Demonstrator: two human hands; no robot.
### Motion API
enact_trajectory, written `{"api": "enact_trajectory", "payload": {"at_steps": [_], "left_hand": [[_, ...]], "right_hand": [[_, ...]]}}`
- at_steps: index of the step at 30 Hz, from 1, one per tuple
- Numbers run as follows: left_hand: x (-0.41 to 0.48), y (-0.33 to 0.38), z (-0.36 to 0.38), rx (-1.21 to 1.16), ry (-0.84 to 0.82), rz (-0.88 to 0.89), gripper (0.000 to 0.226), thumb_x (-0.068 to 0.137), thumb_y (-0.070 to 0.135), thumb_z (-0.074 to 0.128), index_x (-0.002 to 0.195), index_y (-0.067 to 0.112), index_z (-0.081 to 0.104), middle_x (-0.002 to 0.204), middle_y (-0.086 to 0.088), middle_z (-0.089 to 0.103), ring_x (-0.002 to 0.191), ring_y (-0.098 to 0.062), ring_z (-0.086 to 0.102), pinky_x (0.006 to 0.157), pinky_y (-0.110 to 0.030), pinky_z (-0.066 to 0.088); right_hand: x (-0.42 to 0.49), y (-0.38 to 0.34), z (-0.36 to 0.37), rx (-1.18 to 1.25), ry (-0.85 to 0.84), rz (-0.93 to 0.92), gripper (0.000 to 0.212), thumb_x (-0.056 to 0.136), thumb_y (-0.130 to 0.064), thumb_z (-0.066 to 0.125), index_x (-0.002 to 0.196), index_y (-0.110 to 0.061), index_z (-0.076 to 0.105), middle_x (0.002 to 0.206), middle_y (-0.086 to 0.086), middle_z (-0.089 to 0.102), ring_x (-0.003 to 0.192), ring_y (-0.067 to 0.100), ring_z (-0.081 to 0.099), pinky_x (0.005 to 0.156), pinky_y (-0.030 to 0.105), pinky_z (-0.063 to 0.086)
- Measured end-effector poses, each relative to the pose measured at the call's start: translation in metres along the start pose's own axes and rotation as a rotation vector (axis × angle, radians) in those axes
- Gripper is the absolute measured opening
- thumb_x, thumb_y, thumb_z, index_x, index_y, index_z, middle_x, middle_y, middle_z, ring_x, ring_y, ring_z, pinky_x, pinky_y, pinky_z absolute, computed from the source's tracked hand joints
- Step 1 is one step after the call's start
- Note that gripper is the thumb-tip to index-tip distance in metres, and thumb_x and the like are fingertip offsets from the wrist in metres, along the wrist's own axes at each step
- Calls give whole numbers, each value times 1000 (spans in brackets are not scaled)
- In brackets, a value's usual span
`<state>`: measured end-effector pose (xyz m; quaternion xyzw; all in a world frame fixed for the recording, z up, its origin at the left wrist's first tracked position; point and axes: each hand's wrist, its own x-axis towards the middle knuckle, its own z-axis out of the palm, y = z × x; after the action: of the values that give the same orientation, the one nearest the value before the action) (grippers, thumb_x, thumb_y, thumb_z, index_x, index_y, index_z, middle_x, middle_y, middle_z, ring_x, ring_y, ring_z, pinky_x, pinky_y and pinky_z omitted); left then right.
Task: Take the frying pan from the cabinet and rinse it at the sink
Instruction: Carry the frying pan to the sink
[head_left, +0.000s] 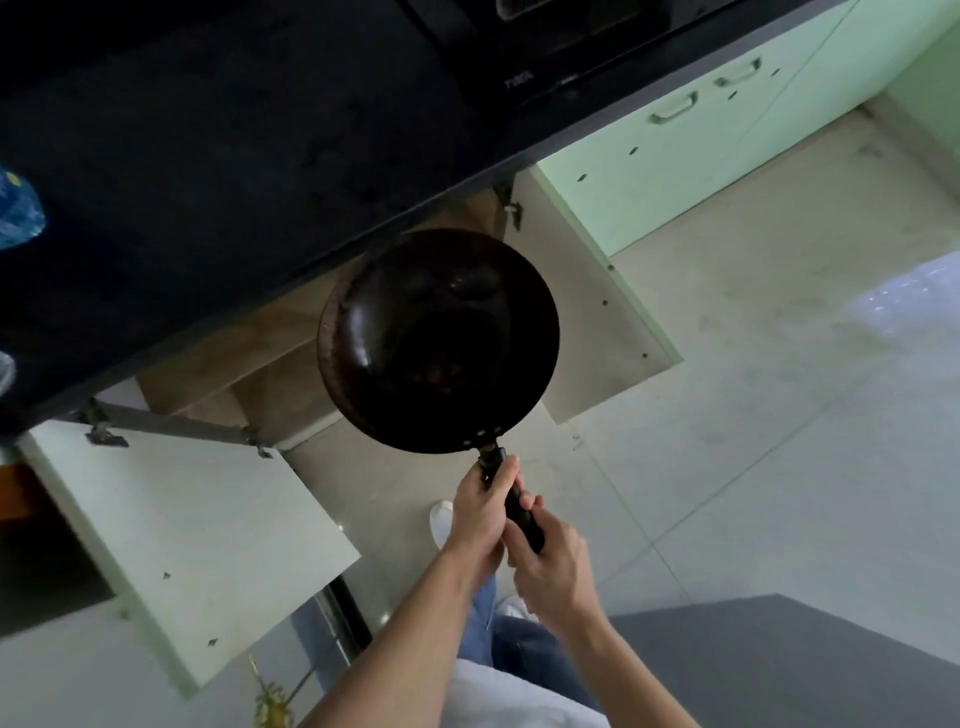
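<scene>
1. I have the frying pan out in the air in front of the open cabinet, its far rim just under the edge of the dark countertop. No sink is in view.
2. My left hand is wrapped round the handle close to the pan. My right hand clasps the handle's far end.
3. Lifting straight up could knock the rim against the counter edge and twist the handle in my grip.
4. One open door and the other door stand wide on either side. As I turn to find the sink, the pan or a knee could swing into one.
5. The pan looks heavy on its long handle, so dropping to one hand could let it tip.
</scene>
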<state>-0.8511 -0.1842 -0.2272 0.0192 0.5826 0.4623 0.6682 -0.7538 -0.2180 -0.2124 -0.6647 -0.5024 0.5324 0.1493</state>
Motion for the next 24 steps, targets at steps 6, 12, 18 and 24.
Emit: {"api": "enact_trajectory", "payload": {"at_steps": [6,12,18,24], "left_hand": [[-33,-27,15,30,-28,9,25,101,15,54,78,8,47,55,-1,49,47,-13,52,59,-28,54],[-67,-39,23,46,-36,63,18,100,13,56,85,7,49,65,-4,47,47,-13,50,59,-28,55],[-105,-23,37,83,-69,122,21,100,16,57,82,7,51,61,-2,48,49,-15,51,64,-33,57],[-136,3,57,123,-138,203,23,100,18,57,80,8,51,53,4,52,46,-12,51,70,-37,51]], "right_hand": [[-35,20,-20,-4,35,-12,20,96,-21,62,78,-13,60,59,3,60,48,16,50,52,45,50],[-73,25,-29,71,79,-38,20,95,-24,61,79,-13,62,63,9,63,50,16,52,52,49,51],[-101,5,-40,135,126,-82,23,96,-23,61,73,-17,61,59,3,63,48,15,52,50,44,51],[-120,-23,-57,204,170,-155,27,89,-31,60,67,-16,55,49,-3,54,44,21,50,46,33,41]]}}
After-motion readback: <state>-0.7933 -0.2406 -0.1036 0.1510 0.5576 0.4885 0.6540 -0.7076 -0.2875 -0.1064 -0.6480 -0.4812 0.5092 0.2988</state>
